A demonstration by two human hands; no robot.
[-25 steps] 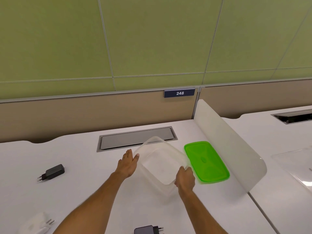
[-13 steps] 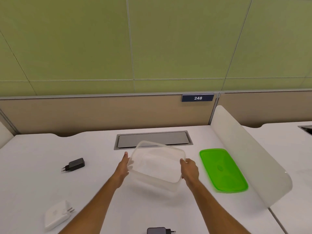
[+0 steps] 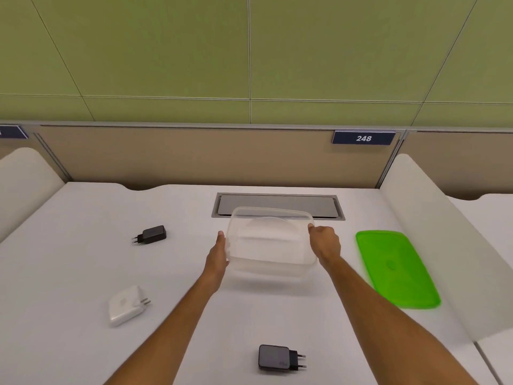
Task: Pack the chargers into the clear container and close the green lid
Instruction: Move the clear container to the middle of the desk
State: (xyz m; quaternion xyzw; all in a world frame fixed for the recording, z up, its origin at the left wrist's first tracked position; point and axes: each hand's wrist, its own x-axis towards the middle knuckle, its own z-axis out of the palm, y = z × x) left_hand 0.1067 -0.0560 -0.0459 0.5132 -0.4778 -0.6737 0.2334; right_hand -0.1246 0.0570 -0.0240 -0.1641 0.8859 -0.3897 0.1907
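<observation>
Grey charger point(image 3: 280, 357) lies nearest me on the white worktop point(image 3: 69, 343); a white charger point(image 3: 126, 305) lies left, a black charger point(image 3: 151, 234) farther back. My left hand point(image 3: 219, 255) and right hand point(image 3: 324, 243) grasp the clear container point(image 3: 270, 240) by its sides; the green lid point(image 3: 394, 268) rests to its right.

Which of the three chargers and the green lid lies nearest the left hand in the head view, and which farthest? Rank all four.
From the left hand:
1. Small black charger, to its left, farther back on the desk.
2. White charger, to its left, nearer the person. Too close to call against 1.
3. Dark grey charger, at the near edge.
4. Green lid, far right, beyond the clear container.
</observation>
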